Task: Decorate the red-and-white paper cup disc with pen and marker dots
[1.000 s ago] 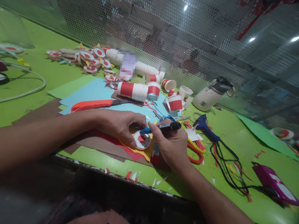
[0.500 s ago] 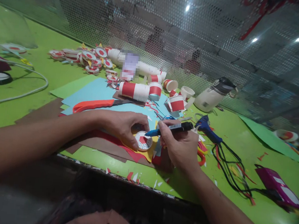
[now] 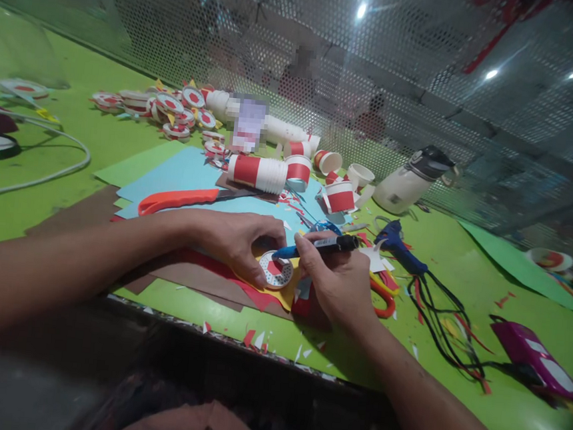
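My left hand point(image 3: 244, 245) pinches the left edge of a small round paper disc point(image 3: 281, 280), white with a red middle and dark dots around it. Beneath the disc lie yellow paper point(image 3: 285, 299) and other coloured sheets. In my right hand point(image 3: 338, 283) is a marker pen point(image 3: 318, 246) with a blue front and black rear end, its tip on or just over the upper part of the disc. Close to the right hand's far side are orange-handled scissors point(image 3: 384, 300), partly covered by the hand.
Orange-handled scissors point(image 3: 182, 200) lie on blue paper point(image 3: 164, 171). Behind them are stacked paper cups point(image 3: 257, 174), cut cups point(image 3: 339, 196) and a pile of paper discs point(image 3: 170, 104). A bottle point(image 3: 405, 178), blue glue gun point(image 3: 399, 245) with tangled cord and purple device point(image 3: 537, 357) stand rightward.
My right hand with the marker has shifted slightly left, and the tip has moved a little up and left over the disc. The left hand keeps its hold.
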### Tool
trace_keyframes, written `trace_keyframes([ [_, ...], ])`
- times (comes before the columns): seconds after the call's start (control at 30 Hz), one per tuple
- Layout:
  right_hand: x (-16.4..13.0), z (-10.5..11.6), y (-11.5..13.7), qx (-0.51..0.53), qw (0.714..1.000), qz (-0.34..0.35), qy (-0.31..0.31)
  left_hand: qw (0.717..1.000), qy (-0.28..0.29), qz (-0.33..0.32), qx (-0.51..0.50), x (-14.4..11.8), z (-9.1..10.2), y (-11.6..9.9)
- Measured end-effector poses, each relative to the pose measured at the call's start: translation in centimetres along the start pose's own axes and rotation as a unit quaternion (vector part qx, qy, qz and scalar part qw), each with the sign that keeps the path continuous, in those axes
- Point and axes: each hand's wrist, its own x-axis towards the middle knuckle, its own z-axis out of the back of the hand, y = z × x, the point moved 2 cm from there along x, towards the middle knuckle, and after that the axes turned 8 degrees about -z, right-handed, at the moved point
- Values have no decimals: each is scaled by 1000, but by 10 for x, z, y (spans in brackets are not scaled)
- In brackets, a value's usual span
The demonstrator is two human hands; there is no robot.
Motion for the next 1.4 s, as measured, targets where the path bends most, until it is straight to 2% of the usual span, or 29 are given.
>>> trace_keyframes([
  [0.3, 0, 0, -4, -22, 1000, 10, -10, 1000, -3, -18, -13, 0, -1, 0],
  [0.8, -1, -1, -3, -43, 999, 32, -7, 1000, -2, -8, -11, 0, 0, -1],
  [1.13, -1, -3, -7, -82, 990, 114, -4, 1000, -1, 0, 6, 0, -1, 3],
  [1.4, 1, -5, -11, -80, 985, 148, -32, 1000, -4, 0, 7, 1, -1, 1],
])
